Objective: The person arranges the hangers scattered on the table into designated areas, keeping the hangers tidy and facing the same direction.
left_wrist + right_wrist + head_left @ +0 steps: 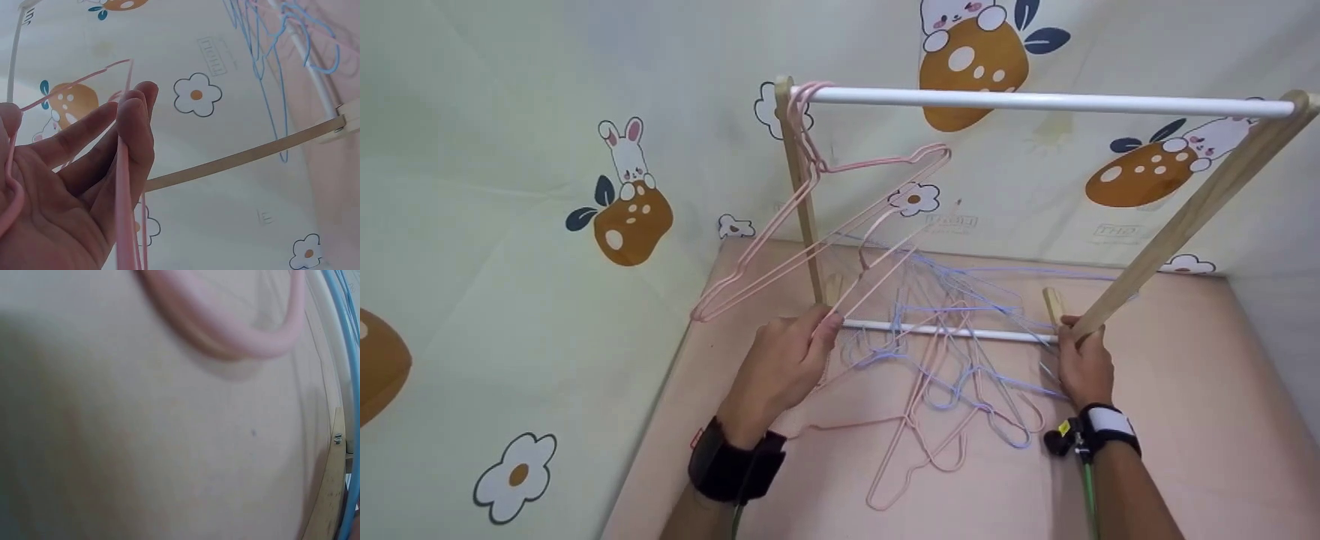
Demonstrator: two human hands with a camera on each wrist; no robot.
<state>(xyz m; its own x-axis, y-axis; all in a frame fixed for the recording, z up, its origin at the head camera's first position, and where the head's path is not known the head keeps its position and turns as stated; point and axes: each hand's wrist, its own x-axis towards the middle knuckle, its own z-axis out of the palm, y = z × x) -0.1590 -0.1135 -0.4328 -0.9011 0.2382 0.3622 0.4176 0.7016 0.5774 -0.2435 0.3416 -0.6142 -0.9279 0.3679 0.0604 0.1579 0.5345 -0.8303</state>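
Observation:
My left hand (780, 367) holds a pink wire hanger (125, 214) between thumb and fingers, to the left of the rack's middle. Two or so pink hangers (870, 163) hang together at the left end of the white top rod (1035, 100). My right hand (1086, 371) grips the lower end of the rack's right wooden post (1192, 217), near its foot. Blue hangers (1020, 383) and pink hangers (855, 424) lie tangled on the floor under and before the rack. In the right wrist view, a pink hanger's curved end (247, 349) shows close up.
A white lower rod (1012, 334) crosses the rack's base, with hangers lying over it. Wooden feet (1054, 304) stick out at the base. Behind and to the left stand pale walls (547, 337) printed with rabbits and flowers. The floor (1200, 420) is pink.

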